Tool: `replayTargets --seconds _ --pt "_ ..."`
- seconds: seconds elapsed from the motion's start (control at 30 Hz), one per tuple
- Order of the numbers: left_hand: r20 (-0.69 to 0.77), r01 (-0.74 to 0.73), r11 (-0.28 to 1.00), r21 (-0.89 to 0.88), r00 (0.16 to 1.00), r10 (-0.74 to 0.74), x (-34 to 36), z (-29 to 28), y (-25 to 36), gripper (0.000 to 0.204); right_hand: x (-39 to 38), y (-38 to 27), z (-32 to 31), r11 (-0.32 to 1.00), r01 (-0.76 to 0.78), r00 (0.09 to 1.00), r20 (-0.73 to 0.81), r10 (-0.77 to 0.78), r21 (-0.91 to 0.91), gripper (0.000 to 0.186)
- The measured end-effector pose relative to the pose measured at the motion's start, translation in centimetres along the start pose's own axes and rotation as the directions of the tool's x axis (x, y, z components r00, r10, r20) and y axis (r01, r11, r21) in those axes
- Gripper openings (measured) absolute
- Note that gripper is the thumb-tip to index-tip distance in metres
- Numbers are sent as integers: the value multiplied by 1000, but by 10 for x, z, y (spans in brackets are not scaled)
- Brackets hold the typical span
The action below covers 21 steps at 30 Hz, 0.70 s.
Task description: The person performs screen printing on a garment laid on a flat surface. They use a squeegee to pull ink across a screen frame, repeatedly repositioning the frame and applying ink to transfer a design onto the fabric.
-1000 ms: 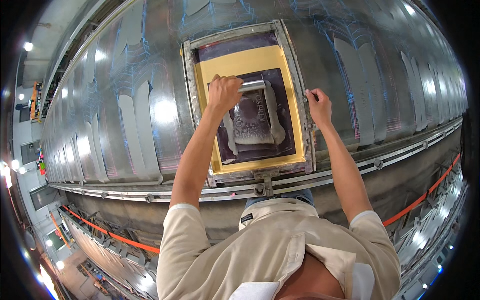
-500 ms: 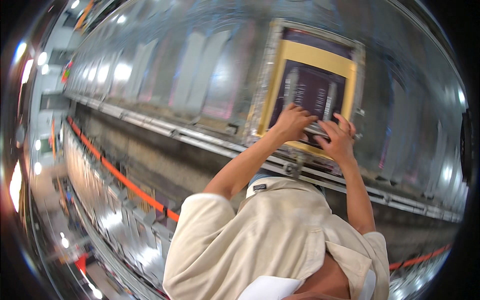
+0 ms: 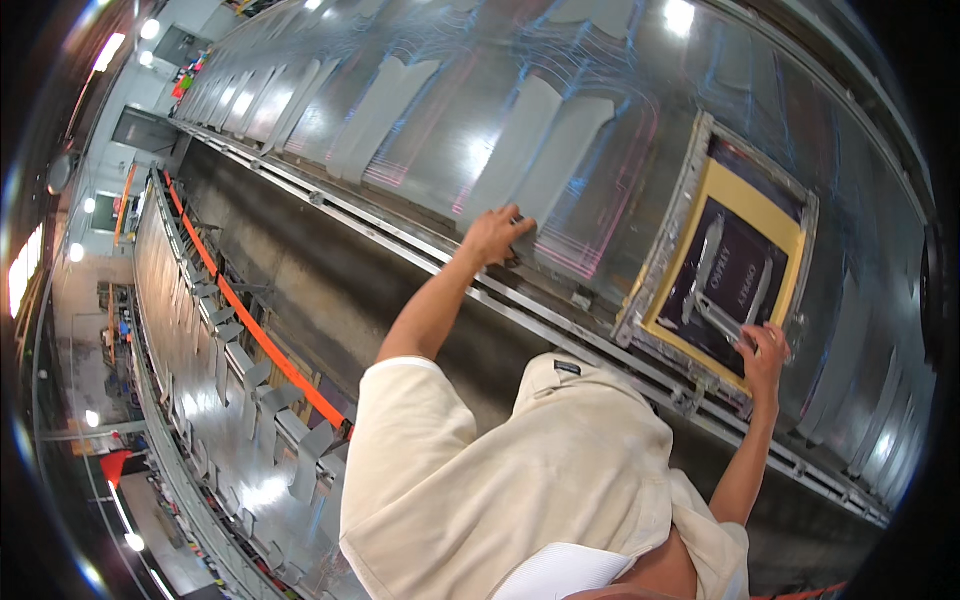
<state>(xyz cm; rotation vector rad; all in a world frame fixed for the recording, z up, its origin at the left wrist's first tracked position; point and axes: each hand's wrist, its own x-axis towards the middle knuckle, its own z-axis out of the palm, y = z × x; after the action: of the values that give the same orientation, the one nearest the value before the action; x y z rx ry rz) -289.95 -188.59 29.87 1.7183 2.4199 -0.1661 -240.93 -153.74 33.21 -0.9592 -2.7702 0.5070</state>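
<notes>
Orange strip (image 3: 263,343), red triangular piece (image 3: 115,464), bright lamp (image 3: 150,29)

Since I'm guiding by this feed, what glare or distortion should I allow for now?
Head view, top: white glare on the glossy table; head view, left: the orange strip bows with the fisheye; head view, right: the rim goes black; head view, middle: left hand looks fairly sharp.

Glossy dark grey across the worktop (image 3: 660,200), patterned with blue and pink contour lines; lighter matt grey on the flat pieces (image 3: 520,140) toward its near edge. Dull silver on the frame (image 3: 683,185), yellow on its inner border (image 3: 748,203), purplish black with pale lettering on the panel (image 3: 738,262) within.
</notes>
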Motion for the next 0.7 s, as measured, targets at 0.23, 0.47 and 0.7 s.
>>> replayTargets --seconds 0.23,0.47,0.7 --pt "-157 92 990 105 985 -75 -20 36 0 76 16 -24 -8 993 12 999 38 -17 116 36" --pt "57 115 993 12 992 -115 34 -56 101 48 16 8 -5 977 71 997 -4 -72 199 37" --pt "-512 -456 858 -236 809 289 112 -96 328 32 37 8 -24 948 158 979 79 -186 277 36"
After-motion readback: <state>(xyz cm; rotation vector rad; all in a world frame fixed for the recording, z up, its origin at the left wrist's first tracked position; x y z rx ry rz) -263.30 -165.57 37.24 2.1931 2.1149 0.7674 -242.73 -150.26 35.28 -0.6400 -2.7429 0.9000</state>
